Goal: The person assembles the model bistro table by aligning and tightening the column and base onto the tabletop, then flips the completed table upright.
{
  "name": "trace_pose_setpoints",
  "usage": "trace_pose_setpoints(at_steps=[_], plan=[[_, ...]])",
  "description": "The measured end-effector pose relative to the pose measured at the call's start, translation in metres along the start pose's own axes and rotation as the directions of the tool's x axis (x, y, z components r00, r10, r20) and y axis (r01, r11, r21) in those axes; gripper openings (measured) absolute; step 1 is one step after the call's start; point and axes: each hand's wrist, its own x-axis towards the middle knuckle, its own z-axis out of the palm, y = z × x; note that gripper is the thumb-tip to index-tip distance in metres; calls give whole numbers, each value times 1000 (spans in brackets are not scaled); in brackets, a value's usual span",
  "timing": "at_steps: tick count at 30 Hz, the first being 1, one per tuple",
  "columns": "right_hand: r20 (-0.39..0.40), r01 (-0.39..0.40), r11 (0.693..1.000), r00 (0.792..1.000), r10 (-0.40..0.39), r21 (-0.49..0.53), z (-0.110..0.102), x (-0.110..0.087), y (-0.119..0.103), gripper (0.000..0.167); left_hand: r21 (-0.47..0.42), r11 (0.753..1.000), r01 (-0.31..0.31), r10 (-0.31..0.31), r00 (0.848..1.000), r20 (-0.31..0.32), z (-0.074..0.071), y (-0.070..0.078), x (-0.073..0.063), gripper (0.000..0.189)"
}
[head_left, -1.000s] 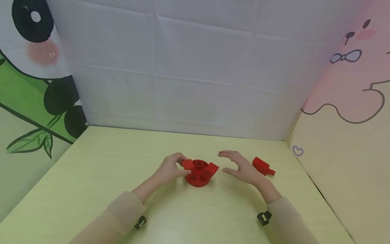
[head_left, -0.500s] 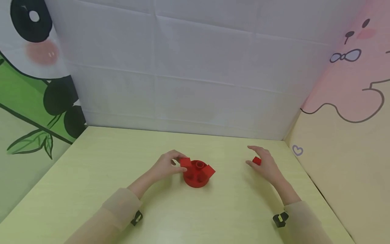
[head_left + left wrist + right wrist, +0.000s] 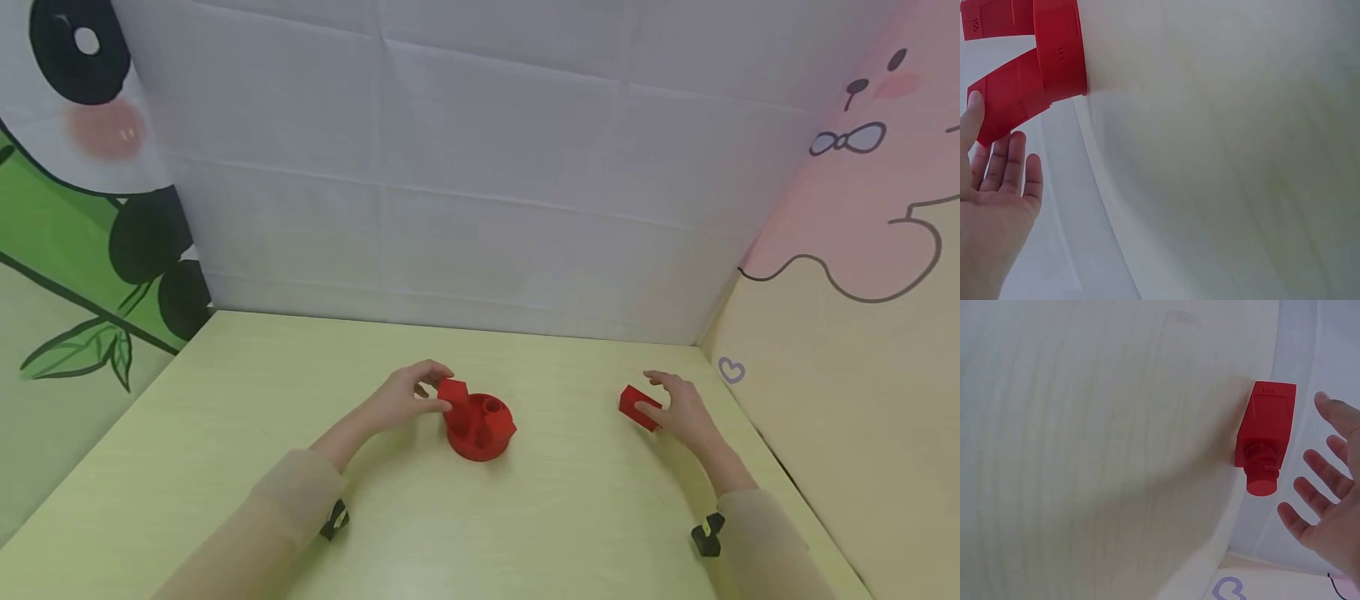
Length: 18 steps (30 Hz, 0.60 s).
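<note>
On the table stands a red round base (image 3: 477, 454) with round sockets in its top. Two red blocks rise from it, leaning outward: a left block (image 3: 453, 391) and a right block (image 3: 498, 427). My left hand (image 3: 401, 398) pinches the left block's upper end, thumb on one side and fingers on the other, as the left wrist view shows. A third red block (image 3: 1267, 419) lies on the table at the right, a ridged round peg (image 3: 1261, 478) at one end. My right hand (image 3: 684, 412) hovers over it, fingers spread apart from it.
The pale wooden table (image 3: 225, 400) ends at a white cloth backdrop (image 3: 480, 167). Painted panels stand at the left and right sides. Each wrist carries a small black strap piece.
The base has turned clockwise and shifted slightly left with its two blocks, my left hand holding on. My right hand has moved right, from beside the base to above the lying block.
</note>
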Motion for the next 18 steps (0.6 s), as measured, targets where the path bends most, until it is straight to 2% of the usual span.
trace_pose_setpoints(at_steps=[9, 18], plan=[[66, -13, 999, 998, 16, -43, 11, 14, 17, 56, 3, 1000, -13, 13, 1000, 24, -6, -10, 13, 45], [121, -76, 994, 989, 86, -84, 20, 26, 15, 54, 40, 999, -9, 7, 999, 43, -9, -12, 30, 44]])
